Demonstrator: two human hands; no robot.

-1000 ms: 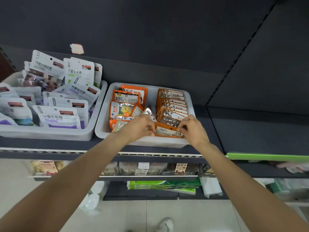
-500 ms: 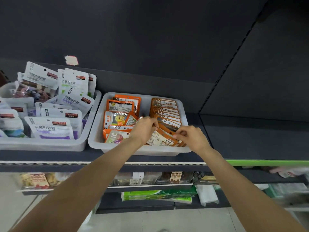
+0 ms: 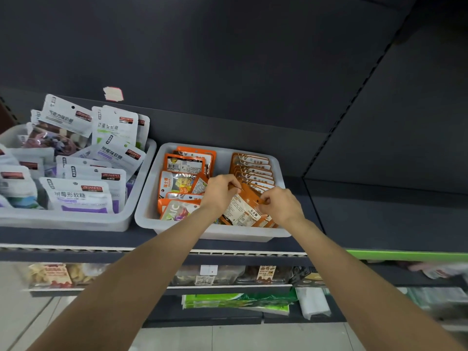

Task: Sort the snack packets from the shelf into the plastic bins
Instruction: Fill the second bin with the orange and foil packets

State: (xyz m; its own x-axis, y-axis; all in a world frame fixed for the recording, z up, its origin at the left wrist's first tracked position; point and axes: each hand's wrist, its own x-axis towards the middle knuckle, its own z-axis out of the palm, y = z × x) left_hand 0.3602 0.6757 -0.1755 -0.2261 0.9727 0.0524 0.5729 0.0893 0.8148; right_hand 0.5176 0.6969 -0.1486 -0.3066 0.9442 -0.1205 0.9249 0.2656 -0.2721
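A dark shelf carries two white plastic bins side by side. Taking the right bin as landmark: the left bin, just beside it and cut off at the frame's left edge, is heaped with white pouches, too overlapped to count. Inside the right bin stand two rows of orange packets; the right row shows about seven overlapping tops, the rest hidden behind the hands. Over its front half, one orange packet is tilted, pinched at its upper corners by the left hand and the right hand, fingers curled. Lower-shelf goods are blurred.
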